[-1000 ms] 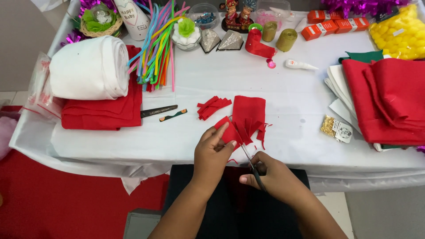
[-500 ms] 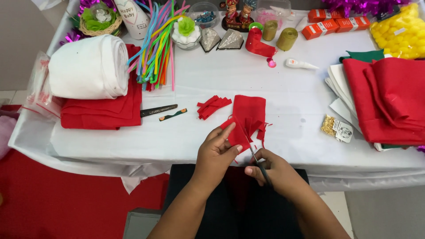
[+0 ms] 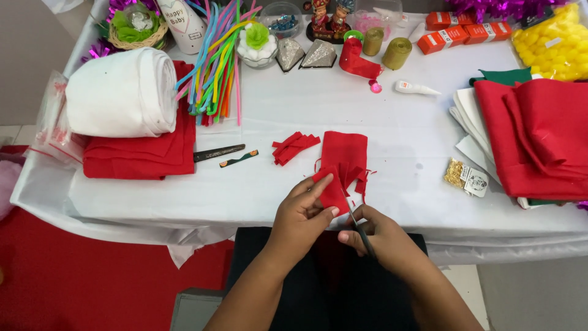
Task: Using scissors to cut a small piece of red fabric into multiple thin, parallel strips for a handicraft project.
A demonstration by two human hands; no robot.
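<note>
Comparing with half a second ago, the left hand (image 3: 301, 211) sits a little lower on the red felt piece (image 3: 344, 165), and the right hand (image 3: 380, 236) has shifted slightly rightward beneath it. The left fingers (image 3: 315, 187) are pressed together, clamped on the near flap of the felt with the thumb underneath. The right fingers are curled shut around the handles of the scissors (image 3: 360, 228), whose thin blades run up from the knuckles to the felt's near edge; how far the blades gape cannot be told. Beyond the fingertips the felt lies flat on the white table (image 3: 392, 122), its near edge cut into narrow strips. Red felt scraps (image 3: 294, 147) lie just left of it.
</note>
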